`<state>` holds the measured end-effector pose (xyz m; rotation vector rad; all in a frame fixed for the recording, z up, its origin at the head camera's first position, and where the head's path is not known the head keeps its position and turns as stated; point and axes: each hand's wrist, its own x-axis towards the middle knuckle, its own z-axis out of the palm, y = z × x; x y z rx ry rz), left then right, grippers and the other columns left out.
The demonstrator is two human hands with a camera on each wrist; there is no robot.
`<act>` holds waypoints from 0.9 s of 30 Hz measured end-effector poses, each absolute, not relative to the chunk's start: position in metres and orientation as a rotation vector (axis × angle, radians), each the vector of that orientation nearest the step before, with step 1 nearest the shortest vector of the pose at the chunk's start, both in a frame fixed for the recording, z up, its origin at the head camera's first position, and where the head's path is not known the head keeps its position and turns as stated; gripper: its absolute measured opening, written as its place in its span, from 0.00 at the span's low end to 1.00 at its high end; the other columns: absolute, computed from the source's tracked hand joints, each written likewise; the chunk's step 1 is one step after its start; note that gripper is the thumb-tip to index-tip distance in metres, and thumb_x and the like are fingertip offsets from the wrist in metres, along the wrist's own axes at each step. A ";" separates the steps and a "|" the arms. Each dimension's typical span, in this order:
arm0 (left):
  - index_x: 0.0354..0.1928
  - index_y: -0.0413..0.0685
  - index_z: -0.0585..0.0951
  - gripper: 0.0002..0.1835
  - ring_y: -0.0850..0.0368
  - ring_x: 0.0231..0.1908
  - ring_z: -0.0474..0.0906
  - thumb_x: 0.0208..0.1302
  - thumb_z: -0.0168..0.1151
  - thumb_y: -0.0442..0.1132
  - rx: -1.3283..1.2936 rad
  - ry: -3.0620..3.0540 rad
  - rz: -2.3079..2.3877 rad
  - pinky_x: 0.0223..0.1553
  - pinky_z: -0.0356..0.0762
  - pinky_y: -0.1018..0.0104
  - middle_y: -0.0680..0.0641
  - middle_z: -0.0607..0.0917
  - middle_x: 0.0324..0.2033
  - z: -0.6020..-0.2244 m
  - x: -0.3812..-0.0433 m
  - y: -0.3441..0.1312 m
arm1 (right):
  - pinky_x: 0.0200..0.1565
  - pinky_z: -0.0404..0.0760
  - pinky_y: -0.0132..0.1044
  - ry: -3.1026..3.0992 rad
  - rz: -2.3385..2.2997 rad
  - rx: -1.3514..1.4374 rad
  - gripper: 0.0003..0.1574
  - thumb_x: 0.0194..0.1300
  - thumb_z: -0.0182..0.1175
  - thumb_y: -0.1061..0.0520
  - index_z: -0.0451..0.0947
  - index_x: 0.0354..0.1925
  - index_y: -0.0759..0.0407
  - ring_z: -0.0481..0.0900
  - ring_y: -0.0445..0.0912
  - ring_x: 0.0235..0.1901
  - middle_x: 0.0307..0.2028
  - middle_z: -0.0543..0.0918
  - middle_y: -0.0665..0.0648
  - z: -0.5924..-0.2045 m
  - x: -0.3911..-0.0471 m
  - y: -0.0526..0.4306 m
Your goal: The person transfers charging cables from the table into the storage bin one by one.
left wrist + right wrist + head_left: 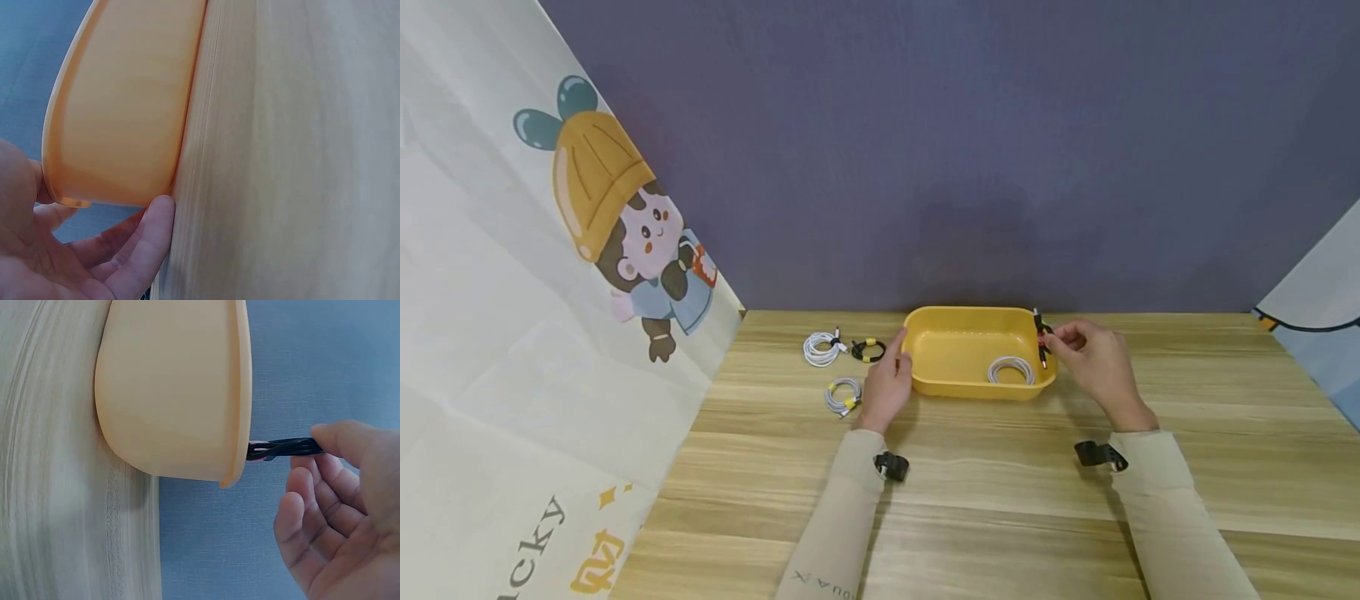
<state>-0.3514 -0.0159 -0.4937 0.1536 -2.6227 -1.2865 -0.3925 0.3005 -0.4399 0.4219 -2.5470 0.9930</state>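
Note:
A yellow plastic basin (955, 389) stands on the wooden table, with one coiled pale cable (1011, 363) inside at its right front. My left hand (887, 385) holds the basin's left end; in the left wrist view one digit reaches the rim while other fingers (156, 228) lie against the outer wall. Over the right end, my right hand (1097, 362) pinches a bundled black cable (287, 448) between thumb and forefinger. A red band and metal plug ends show on that bundle, which overlaps the rim in the head view. The remaining right fingers are loosely curled.
Left of the basin lie a white coiled cable (822, 349), a black coil (868, 350) with yellow ties and a grey coil (843, 397) with yellow ties. A dark blue panel (985, 167) rises behind the table. A black cord (1315, 328) hangs at far right.

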 end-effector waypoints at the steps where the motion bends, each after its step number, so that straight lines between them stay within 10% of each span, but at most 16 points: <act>1: 0.78 0.67 0.64 0.26 0.50 0.31 0.77 0.81 0.43 0.47 0.154 -2.620 -1.284 0.43 0.78 0.49 0.42 0.87 0.37 -0.493 -0.351 -0.016 | 0.28 0.71 0.26 -2.546 0.989 0.422 0.11 0.70 0.66 0.54 0.84 0.35 0.62 0.76 0.42 0.27 0.29 0.86 0.60 -0.440 -0.393 0.300; 27: 0.77 0.67 0.64 0.26 0.51 0.23 0.70 0.81 0.43 0.46 0.169 -2.613 -1.285 0.33 0.72 0.56 0.46 0.78 0.26 -0.492 -0.350 -0.015 | 0.27 0.70 0.29 -2.555 0.968 0.422 0.09 0.69 0.67 0.56 0.84 0.35 0.62 0.76 0.45 0.26 0.28 0.86 0.59 -0.450 -0.396 0.297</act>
